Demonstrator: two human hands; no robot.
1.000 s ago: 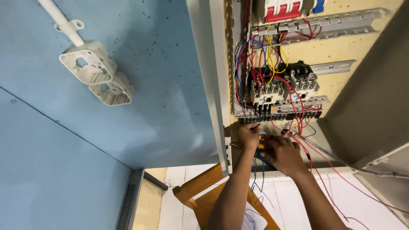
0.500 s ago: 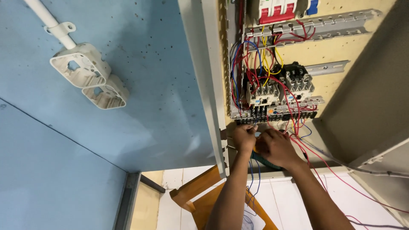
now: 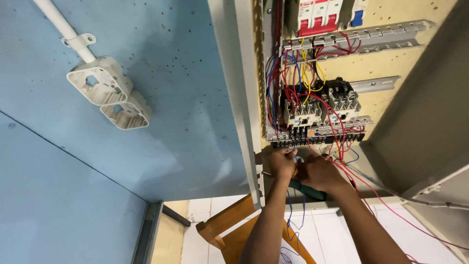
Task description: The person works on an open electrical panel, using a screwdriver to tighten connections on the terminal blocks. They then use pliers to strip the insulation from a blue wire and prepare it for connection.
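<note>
Blue wire (image 3: 294, 157) pinched in left hand (image 3: 282, 164) — right hand (image 3: 316, 173) grips green-handled tool (image 3: 308, 190) beneath terminal strip (image 3: 317, 139).

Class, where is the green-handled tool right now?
In the head view, the green-handled tool sits low and centre, under the right hand, below the black terminal strip.

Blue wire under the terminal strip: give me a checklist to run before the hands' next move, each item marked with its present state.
1. Left hand at the blue wire: ok.
2. Right hand gripping the green-handled tool: ok.
3. Tool tip on the wire: cannot tell, hidden by fingers.
4. Red wires kept off the hands: not ok, they drape across the right hand.
5. Terminal strip in plain sight: ok.
</note>
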